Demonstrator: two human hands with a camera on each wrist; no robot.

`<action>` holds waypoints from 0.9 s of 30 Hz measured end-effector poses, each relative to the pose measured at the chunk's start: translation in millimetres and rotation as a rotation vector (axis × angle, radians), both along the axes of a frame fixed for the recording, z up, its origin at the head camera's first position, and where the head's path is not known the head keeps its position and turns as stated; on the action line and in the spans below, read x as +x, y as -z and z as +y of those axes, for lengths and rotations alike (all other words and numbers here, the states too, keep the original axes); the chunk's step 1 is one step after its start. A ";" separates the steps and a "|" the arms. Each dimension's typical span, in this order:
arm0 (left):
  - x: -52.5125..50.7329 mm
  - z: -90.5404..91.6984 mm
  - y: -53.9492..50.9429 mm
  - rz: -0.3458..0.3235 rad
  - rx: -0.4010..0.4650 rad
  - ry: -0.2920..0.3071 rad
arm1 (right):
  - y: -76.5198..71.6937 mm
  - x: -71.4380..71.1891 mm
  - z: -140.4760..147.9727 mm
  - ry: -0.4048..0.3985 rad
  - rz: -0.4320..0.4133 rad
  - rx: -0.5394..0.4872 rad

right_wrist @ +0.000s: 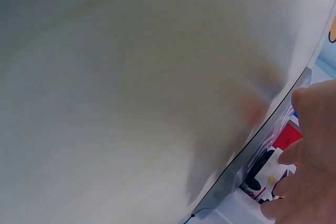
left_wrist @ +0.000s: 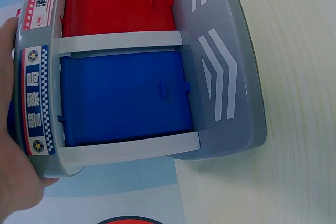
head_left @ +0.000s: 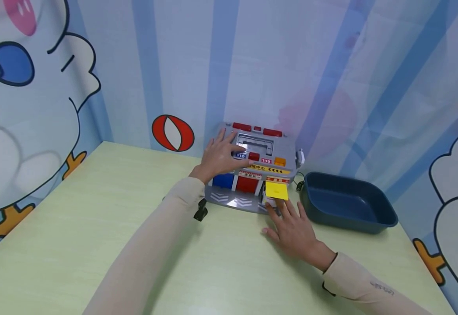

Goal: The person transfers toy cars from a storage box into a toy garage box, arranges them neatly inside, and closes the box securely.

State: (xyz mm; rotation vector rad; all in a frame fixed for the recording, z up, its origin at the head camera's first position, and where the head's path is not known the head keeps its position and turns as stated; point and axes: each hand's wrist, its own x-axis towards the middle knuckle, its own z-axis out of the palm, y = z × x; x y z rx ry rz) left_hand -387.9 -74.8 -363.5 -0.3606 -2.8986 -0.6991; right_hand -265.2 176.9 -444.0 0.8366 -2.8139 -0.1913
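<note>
A grey toy garage station (head_left: 288, 146) stands against the back wall. Its blue door (left_wrist: 126, 98) and red door (left_wrist: 115, 6) are down, while the yellow door (head_left: 277, 190) on the right sticks out, raised. My left hand (head_left: 222, 155) rests on the station's roof with the fingers spread, near the small red block in front. Below the yellow door, my right hand (head_left: 293, 234) reaches with extended fingers to a white toy car (right_wrist: 270, 174) in the bay's mouth. The fingertips appear to touch the car; the door partly hides it from above.
A dark blue plastic bin (head_left: 348, 201) stands right of the station on the pale table (head_left: 229, 262). A thin dark cord (head_left: 300, 183) lies between them. Behind is a striped, cartoon-printed backdrop (head_left: 181, 65).
</note>
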 end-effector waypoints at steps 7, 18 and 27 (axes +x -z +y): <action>-1.1 -0.3 -1.3 0.001 0.003 -0.011 | 0.2 -3.3 -1.6 0.007 -0.018 0.002; 0.0 0.4 -2.1 0.001 -0.002 -0.009 | -2.3 -7.8 -3.5 0.037 -0.047 -0.011; 0.4 0.7 -0.5 -0.001 -0.004 -0.005 | -0.9 -9.6 -7.4 0.079 -0.052 -0.024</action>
